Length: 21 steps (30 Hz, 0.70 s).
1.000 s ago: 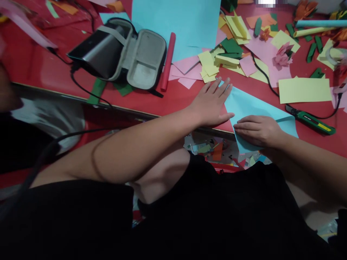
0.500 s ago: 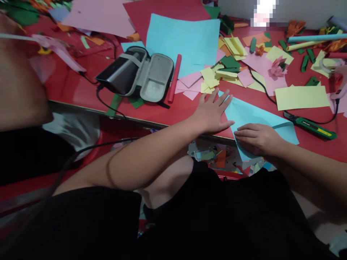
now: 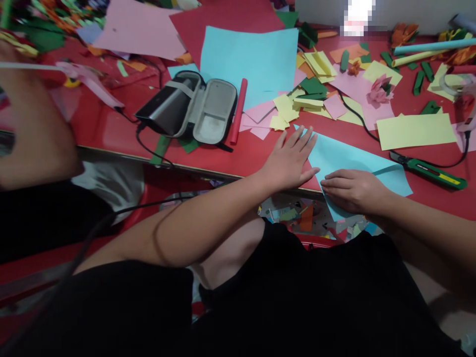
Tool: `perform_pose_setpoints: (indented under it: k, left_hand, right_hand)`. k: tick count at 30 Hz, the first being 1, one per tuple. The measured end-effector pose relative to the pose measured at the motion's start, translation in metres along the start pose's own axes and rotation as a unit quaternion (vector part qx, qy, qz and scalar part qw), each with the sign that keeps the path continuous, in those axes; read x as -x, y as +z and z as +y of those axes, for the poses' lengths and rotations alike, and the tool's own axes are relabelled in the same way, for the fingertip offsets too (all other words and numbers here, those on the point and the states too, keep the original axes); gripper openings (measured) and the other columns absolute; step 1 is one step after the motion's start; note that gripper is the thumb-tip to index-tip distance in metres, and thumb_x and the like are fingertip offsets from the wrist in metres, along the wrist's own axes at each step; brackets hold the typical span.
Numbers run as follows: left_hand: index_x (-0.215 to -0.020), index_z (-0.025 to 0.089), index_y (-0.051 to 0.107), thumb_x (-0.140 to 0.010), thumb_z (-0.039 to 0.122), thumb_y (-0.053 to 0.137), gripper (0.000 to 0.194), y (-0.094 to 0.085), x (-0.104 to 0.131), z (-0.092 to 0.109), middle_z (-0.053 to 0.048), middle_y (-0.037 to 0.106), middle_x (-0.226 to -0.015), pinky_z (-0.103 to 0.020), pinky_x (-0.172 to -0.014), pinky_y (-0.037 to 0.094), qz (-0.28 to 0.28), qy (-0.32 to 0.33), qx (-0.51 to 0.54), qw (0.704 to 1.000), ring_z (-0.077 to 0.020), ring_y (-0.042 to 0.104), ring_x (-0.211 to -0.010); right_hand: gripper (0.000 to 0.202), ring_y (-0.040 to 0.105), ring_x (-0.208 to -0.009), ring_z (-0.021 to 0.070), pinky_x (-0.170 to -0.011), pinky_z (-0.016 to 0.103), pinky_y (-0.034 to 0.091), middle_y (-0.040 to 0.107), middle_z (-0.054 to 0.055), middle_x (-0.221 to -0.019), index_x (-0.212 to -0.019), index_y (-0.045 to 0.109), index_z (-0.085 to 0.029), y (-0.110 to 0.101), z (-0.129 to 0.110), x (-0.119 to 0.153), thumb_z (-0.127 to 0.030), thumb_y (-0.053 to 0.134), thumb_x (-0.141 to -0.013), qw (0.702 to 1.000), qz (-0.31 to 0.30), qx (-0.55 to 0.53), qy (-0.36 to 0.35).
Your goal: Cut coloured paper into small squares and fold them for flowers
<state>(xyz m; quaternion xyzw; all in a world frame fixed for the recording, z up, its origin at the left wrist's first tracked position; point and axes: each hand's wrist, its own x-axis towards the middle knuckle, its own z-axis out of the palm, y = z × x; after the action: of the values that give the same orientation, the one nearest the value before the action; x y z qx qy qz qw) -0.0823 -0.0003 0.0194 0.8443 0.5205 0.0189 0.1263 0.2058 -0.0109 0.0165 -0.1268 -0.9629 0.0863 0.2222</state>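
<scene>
- The left hand (image 3: 288, 161) lies palm down with its fingers spread, some fingertips over the narrow far-left end of the blue paper (image 3: 334, 148) and the thumb by its left edge, probably to keep that end from sliding.
- The right hand (image 3: 353, 191) has its fingers pressed together over the near part of the paper, perhaps to keep it flat; its thumb is hidden, so I cannot tell whether it pinches anything.
- The blue paper lies on the red table (image 3: 249, 161) between and under the hands, its near corner jutting past the table's edge. A crease or overlap runs towards its right end.
- Just right of it is a green utility knife (image 3: 433, 171), apparently placed within easy reach, with a yellow paper strip (image 3: 414, 131) beyond.
- Past the left hand are yellow paper pieces (image 3: 285, 110) and a red stick (image 3: 239, 111) beside an open case (image 3: 213, 116).
- Farther off lie a large blue sheet (image 3: 249, 57) and a pink paper flower (image 3: 379, 89); another person's arm (image 3: 40, 124) is at far left.
</scene>
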Motion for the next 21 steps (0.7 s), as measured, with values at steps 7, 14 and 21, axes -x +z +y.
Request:
perform_pose_setpoints:
  k: [7,14,21]
  left_hand:
    - [-0.205,0.019,0.013,-0.119,0.061,0.054,0.104,0.003,-0.012,-0.009,-0.019,0.012,-0.214,-0.064,-0.162,0.007,-0.012,0.015,0.033,0.999,-0.0420,0.011,-0.200]
    - [-0.205,0.022,-0.006,-0.117,0.072,0.061,0.122,0.017,-0.022,-0.020,-0.018,0.006,-0.214,-0.062,-0.162,0.003,0.013,0.030,0.049,0.998,-0.0431,0.004,-0.201]
    - [-0.204,0.019,-0.011,-0.116,0.081,0.057,0.127,0.022,-0.023,-0.027,-0.019,-0.002,-0.214,-0.062,-0.162,-0.002,0.010,0.034,0.060,0.998,-0.0441,-0.001,-0.201]
  right_hand:
    - [0.028,0.088,-0.113,0.0271,-0.088,0.042,0.075,0.095,0.007,-0.113,-0.126,0.093,-0.022,-0.005,-0.003,-0.008,-0.016,0.066,-0.124,0.999,-0.039,0.015,0.015]
    - [0.029,0.087,-0.114,0.0270,-0.088,0.042,0.073,0.096,0.007,-0.118,-0.120,0.093,-0.022,-0.007,-0.005,-0.010,-0.017,0.064,-0.125,0.998,-0.053,0.023,0.007]
    - [0.027,0.088,-0.121,0.0301,-0.095,0.044,0.074,0.096,0.010,-0.122,-0.132,0.093,-0.020,-0.009,-0.007,-0.008,-0.014,0.069,-0.121,0.999,-0.049,0.001,0.022]
